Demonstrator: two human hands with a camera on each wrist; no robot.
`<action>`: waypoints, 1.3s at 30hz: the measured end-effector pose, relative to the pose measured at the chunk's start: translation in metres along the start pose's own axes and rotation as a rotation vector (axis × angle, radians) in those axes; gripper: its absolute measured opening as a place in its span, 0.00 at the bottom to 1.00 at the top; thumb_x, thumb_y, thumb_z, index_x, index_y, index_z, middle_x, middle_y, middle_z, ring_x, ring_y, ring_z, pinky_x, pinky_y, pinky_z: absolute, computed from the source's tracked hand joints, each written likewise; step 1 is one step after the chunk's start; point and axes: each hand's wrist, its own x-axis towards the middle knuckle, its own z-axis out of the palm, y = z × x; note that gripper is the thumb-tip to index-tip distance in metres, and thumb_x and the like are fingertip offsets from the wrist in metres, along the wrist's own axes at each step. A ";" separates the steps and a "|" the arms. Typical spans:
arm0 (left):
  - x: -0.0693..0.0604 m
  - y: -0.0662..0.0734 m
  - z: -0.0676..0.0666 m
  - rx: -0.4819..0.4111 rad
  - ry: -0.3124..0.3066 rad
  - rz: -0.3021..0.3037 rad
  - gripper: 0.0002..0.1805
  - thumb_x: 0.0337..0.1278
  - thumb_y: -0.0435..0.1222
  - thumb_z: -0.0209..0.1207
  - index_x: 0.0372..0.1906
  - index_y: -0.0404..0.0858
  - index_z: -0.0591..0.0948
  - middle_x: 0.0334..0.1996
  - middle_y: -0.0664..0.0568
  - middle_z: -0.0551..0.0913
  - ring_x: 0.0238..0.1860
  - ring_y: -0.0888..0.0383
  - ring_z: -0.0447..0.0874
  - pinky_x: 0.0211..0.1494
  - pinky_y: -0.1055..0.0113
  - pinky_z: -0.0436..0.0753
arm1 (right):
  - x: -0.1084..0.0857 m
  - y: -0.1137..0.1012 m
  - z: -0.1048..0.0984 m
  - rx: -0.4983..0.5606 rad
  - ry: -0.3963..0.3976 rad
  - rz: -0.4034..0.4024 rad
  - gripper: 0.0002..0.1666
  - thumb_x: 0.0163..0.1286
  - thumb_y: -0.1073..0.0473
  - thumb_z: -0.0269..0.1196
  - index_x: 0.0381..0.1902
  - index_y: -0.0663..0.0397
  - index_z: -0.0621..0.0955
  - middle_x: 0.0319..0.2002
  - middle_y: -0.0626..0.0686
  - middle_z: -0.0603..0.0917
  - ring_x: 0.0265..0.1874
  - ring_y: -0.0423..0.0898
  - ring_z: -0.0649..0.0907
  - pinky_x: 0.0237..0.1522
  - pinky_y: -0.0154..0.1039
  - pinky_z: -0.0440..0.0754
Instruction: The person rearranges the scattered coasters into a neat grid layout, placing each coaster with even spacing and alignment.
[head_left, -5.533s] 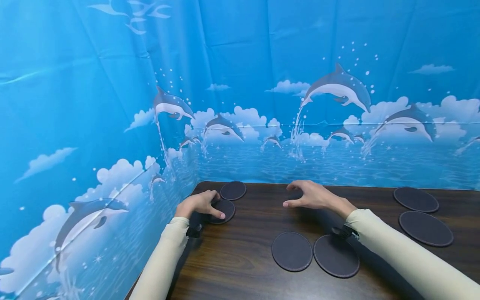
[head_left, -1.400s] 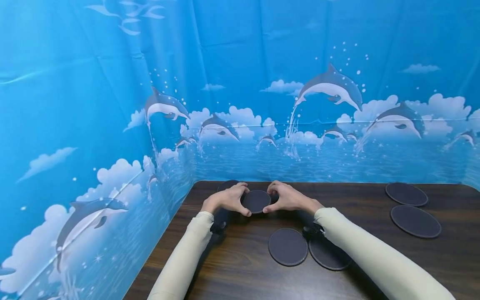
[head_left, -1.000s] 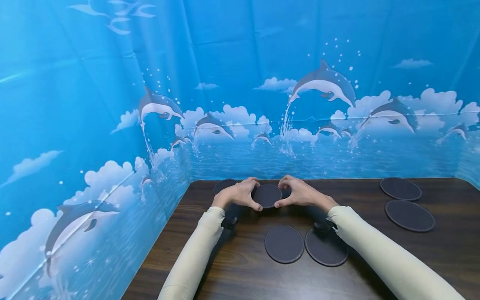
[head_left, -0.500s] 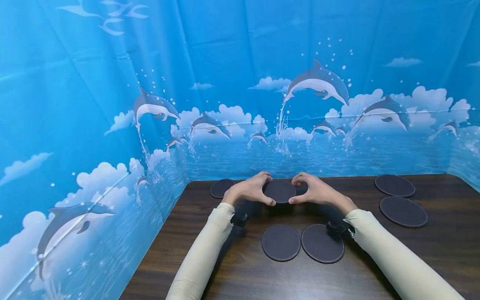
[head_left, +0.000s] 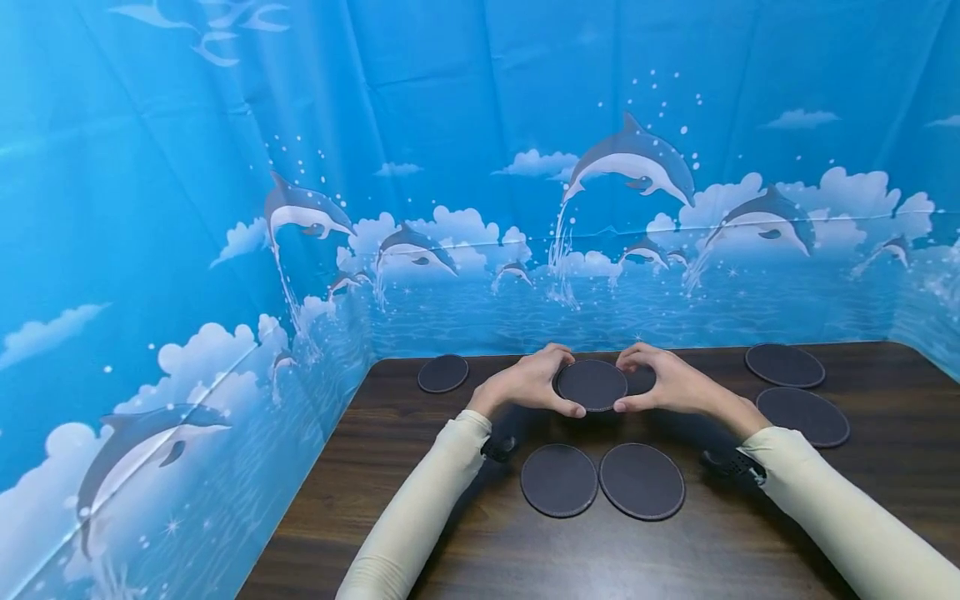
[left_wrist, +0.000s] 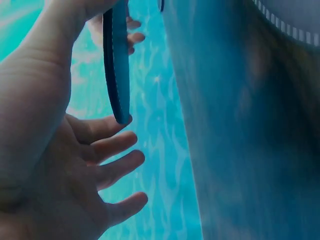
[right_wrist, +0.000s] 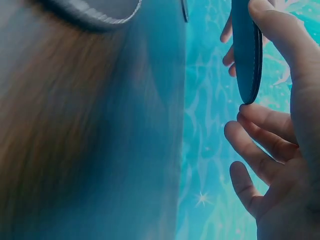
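Both hands hold one round dark coaster point(head_left: 592, 385) with a stitched rim, near the back middle of the table. My left hand point(head_left: 528, 383) grips its left edge between thumb and index finger. At the opposite edge, the right hand point(head_left: 678, 385) holds it the same way. Seen edge-on in the left wrist view, the coaster point(left_wrist: 117, 65) is off the table, and the other left fingers spread below it. The right wrist view likewise has the raised coaster point(right_wrist: 246, 55) against an index fingertip, with the thumb across its near side.
Two more coasters lie side by side in front, a left one point(head_left: 559, 480) and a right one point(head_left: 642, 481). Another coaster point(head_left: 443, 373) is at the back left. Two lie at the right, one point(head_left: 785, 365) behind the other point(head_left: 804, 416). A dolphin-print curtain point(head_left: 480, 167) borders the wooden table point(head_left: 420, 467).
The left hand was at a coaster near the back left corner, the right hand apart and holding nothing. Both hands then took that coaster, lifted it and carried it rightward.
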 end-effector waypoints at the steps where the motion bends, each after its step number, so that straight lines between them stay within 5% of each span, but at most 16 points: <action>1: 0.001 0.005 0.003 0.030 0.012 0.001 0.51 0.52 0.63 0.70 0.73 0.37 0.68 0.71 0.47 0.65 0.64 0.54 0.70 0.66 0.58 0.71 | -0.005 0.001 -0.002 -0.004 0.002 -0.005 0.39 0.57 0.40 0.78 0.58 0.55 0.80 0.52 0.52 0.79 0.50 0.53 0.80 0.49 0.59 0.79; 10: 0.009 0.056 0.042 0.206 0.048 -0.005 0.55 0.44 0.74 0.64 0.69 0.40 0.72 0.66 0.54 0.71 0.64 0.59 0.69 0.71 0.52 0.63 | -0.062 0.013 -0.016 -0.045 -0.007 -0.012 0.38 0.54 0.41 0.80 0.57 0.52 0.81 0.53 0.49 0.80 0.49 0.52 0.82 0.46 0.56 0.82; 20: 0.024 0.084 0.046 0.305 0.025 0.035 0.52 0.45 0.76 0.61 0.68 0.44 0.73 0.65 0.58 0.70 0.63 0.61 0.69 0.70 0.53 0.63 | -0.090 0.015 -0.032 -0.102 0.014 -0.019 0.36 0.52 0.43 0.82 0.56 0.50 0.84 0.54 0.48 0.80 0.50 0.51 0.83 0.45 0.54 0.83; 39: 0.045 0.123 0.066 0.511 -0.099 -0.007 0.57 0.38 0.83 0.54 0.69 0.49 0.74 0.65 0.61 0.68 0.65 0.62 0.66 0.70 0.53 0.63 | -0.125 0.027 -0.047 -0.161 -0.003 -0.004 0.34 0.49 0.47 0.83 0.54 0.46 0.85 0.52 0.42 0.80 0.49 0.40 0.80 0.44 0.47 0.82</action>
